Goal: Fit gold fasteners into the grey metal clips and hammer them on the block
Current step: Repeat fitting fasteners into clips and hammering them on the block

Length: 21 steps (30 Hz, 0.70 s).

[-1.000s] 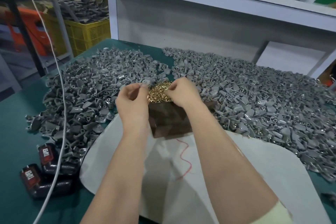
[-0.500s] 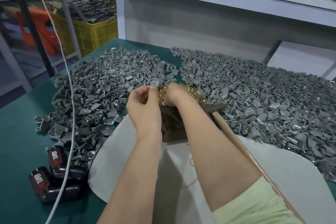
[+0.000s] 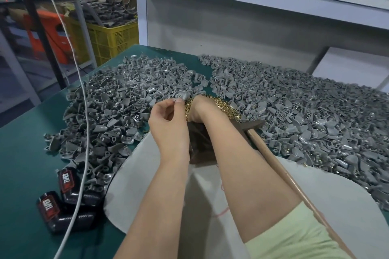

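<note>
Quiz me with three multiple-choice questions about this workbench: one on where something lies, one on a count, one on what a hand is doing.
1. Where is the pile of gold fasteners?
A in the yellow crate
B between the grey clip heaps
C on the white sheet

2. How many black-and-red devices lie near the left edge of the table?
A one
B two
C four

3. What is the left hand doing?
A gripping the hammer
B lying flat
C pinching a grey clip

Answers:
1. B: the gold pile sits where the two heaps meet, at the right hand.
2. B: two lie side by side under the white cable.
3. C: thumb and forefinger close on the clip.
</note>
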Motion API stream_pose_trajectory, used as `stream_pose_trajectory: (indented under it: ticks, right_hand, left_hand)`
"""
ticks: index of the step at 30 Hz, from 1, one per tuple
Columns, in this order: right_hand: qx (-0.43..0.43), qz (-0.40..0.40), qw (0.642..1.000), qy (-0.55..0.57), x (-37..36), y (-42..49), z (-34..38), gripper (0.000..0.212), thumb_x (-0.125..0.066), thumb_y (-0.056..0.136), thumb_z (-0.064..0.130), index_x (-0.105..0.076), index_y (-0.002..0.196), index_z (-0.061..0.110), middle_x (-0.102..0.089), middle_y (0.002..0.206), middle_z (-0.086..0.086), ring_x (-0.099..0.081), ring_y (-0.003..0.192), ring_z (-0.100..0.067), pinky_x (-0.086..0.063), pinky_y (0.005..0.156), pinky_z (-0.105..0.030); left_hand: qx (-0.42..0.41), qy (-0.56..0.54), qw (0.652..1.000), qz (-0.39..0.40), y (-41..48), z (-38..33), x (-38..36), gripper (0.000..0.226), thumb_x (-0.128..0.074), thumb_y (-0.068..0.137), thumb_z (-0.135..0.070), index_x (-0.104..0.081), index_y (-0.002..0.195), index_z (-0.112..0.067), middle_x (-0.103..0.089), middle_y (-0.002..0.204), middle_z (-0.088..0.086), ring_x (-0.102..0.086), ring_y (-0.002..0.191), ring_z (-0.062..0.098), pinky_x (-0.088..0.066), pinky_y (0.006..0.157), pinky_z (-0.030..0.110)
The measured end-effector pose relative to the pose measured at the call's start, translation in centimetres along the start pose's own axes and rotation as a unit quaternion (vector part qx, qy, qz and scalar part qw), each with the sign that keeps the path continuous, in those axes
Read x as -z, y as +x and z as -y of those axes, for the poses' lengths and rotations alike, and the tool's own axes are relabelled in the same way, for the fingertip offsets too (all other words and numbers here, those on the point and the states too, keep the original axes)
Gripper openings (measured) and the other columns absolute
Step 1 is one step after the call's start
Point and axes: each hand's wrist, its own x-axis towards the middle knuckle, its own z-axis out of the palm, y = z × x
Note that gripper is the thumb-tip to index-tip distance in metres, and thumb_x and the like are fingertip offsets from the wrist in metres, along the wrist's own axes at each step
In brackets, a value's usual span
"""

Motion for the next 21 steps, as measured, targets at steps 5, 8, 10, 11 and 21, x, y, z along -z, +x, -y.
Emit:
stream_pose_trajectory:
  ticks: [5,8,10,11,21]
  right_hand:
    - [-0.001,0.009,1.0,-0.01,0.0,0.0,0.4,0.046,-0.059,0.084,0.012,-0.051,0.129,0.004,-0.054,0.13,-0.014,-0.056,0.113,-0.031,-0.045,0.083,-0.035]
    - [0.001,0.001,1.0,-0.001,-0.2,0.1,0.2,0.046,-0.061,0.084,0.017,-0.052,0.128,0.006,-0.055,0.129,-0.013,-0.056,0.112,-0.031,-0.044,0.081,-0.034]
    - [0.003,-0.029,0.999,0.018,-0.5,0.0,0.0,0.042,-0.061,0.086,0.022,-0.055,0.125,0.007,-0.056,0.129,-0.012,-0.056,0.113,-0.031,-0.043,0.079,-0.034]
    - [0.004,-0.047,0.999,0.027,-0.6,-0.1,0.0,0.04,-0.06,0.087,0.024,-0.057,0.123,0.007,-0.057,0.128,-0.012,-0.057,0.113,-0.031,-0.041,0.077,-0.033]
    - [0.07,-0.142,0.926,0.343,1.2,-3.0,-3.8,0.022,-0.063,0.086,0.015,-0.056,0.066,0.022,-0.069,0.072,-0.002,-0.069,0.081,-0.022,-0.055,0.084,-0.042]
  left_hand:
    - [0.01,-0.024,1.0,-0.004,0.1,0.0,0.1,0.01,-0.065,0.087,-0.014,-0.059,0.082,-0.019,-0.068,0.089,0.002,-0.061,0.079,0.007,-0.046,0.076,0.021]
    - [0.01,-0.02,1.0,-0.005,0.1,0.0,0.1,0.009,-0.066,0.087,-0.015,-0.059,0.083,-0.02,-0.068,0.088,0.0,-0.061,0.079,0.007,-0.046,0.076,0.021]
    - [0.012,-0.02,1.0,-0.005,0.2,0.1,0.1,0.009,-0.066,0.087,-0.016,-0.06,0.083,-0.02,-0.067,0.086,-0.002,-0.061,0.078,0.006,-0.046,0.076,0.02]
    - [0.012,-0.021,1.0,-0.004,0.2,0.1,0.1,0.009,-0.066,0.087,-0.016,-0.06,0.082,-0.02,-0.067,0.086,-0.002,-0.06,0.078,0.005,-0.046,0.076,0.02]
    - [-0.05,0.027,0.998,0.041,-0.3,0.0,-0.2,0.016,-0.064,0.088,-0.014,-0.056,0.078,-0.022,-0.061,0.078,-0.004,-0.055,0.068,0.001,-0.042,0.067,0.011]
